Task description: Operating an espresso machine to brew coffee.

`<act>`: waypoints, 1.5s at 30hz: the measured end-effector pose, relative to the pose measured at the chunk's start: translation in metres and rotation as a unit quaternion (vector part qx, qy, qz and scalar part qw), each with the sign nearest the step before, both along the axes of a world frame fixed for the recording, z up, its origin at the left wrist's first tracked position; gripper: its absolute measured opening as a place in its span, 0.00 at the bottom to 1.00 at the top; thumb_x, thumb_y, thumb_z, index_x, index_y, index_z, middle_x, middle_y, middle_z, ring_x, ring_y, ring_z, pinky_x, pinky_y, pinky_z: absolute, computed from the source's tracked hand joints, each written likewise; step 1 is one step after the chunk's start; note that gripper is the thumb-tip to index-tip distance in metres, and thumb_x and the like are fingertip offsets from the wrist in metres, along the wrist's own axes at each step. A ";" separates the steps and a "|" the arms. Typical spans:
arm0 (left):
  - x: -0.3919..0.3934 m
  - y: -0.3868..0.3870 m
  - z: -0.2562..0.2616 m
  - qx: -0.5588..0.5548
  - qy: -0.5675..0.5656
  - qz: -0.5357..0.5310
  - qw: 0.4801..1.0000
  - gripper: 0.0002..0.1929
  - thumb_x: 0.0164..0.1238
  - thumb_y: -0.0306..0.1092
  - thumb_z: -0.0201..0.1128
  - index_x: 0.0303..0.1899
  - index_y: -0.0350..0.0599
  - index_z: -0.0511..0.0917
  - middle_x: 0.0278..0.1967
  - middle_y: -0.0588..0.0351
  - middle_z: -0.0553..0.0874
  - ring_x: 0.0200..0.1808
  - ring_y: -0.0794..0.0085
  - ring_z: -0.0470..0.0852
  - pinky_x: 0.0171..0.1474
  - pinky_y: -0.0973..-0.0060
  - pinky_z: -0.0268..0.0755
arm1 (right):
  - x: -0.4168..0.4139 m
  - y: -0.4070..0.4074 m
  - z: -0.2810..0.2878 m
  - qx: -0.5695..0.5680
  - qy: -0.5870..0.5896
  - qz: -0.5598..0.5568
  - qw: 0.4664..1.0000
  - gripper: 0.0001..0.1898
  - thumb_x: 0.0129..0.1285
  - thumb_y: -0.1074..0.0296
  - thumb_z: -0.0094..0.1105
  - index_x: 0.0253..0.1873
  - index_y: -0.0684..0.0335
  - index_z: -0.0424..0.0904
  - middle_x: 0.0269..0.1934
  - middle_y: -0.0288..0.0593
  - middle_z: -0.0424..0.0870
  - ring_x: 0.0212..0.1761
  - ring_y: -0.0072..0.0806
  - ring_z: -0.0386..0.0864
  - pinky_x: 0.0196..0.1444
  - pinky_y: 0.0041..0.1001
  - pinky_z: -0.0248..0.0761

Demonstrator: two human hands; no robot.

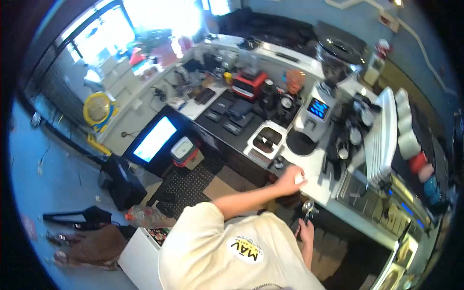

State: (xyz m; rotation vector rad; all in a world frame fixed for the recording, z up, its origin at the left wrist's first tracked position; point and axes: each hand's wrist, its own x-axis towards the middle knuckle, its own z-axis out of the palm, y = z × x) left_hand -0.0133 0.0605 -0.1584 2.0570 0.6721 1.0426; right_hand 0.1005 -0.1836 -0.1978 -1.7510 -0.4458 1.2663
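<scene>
My left hand [291, 180] reaches across my body to the front edge of the white counter [314, 181]. Its fingers are curled around a small white object [299, 177], mostly covered and too blurred to name. Lower down, beside my torso, my right hand [306, 231] grips the handle of a metal portafilter [309, 208]. The portafilter's head points away from me, just off the counter's edge; what its basket holds is unclear. A small metal tamper-like tool [278, 162] sits by the counter edge beyond my left hand.
A coffee grinder with a lit blue display [319, 108] stands behind a round black tray [301, 142]. Left of it is a white-rimmed square bin [250, 140]. An espresso machine [406, 206] fills the right, with stacked white trays [382, 134] and cups [409, 145] on top.
</scene>
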 end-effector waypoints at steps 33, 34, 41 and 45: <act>0.105 0.300 0.075 0.244 0.079 0.013 0.967 0.49 0.47 0.57 0.77 0.70 0.45 0.64 0.72 0.46 0.63 0.74 0.46 0.57 0.74 0.43 0.47 | -0.060 0.188 0.077 -0.026 -0.152 -0.219 0.964 0.15 0.64 0.60 0.69 0.44 0.68 0.84 0.21 0.36 0.80 0.18 0.18 0.76 0.21 0.23 0.67; 0.099 0.299 0.080 0.243 0.064 -0.003 0.968 0.50 0.47 0.57 0.77 0.70 0.42 0.63 0.71 0.42 0.63 0.74 0.44 0.57 0.74 0.43 0.46 | -0.054 0.203 0.079 -0.026 -0.151 -0.223 0.963 0.15 0.64 0.60 0.69 0.44 0.68 0.84 0.21 0.36 0.80 0.18 0.18 0.76 0.21 0.23 0.67; -0.025 0.297 0.079 0.130 -0.017 -0.002 0.991 0.45 0.48 0.45 0.79 0.66 0.36 0.65 0.70 0.36 0.64 0.71 0.43 0.60 0.73 0.52 0.51 | -0.007 0.319 0.060 0.000 -0.223 -0.180 0.958 0.18 0.66 0.55 0.66 0.42 0.70 0.83 0.20 0.40 0.81 0.18 0.24 0.80 0.23 0.26 0.70; -0.152 0.291 0.049 0.085 0.065 0.120 0.987 0.34 0.56 0.35 0.74 0.64 0.38 0.69 0.69 0.41 0.67 0.72 0.46 0.61 0.73 0.54 0.52 | 0.011 0.368 0.024 0.044 -0.324 -0.175 0.929 0.20 0.67 0.52 0.64 0.42 0.69 0.82 0.22 0.40 0.83 0.19 0.25 0.80 0.22 0.27 0.71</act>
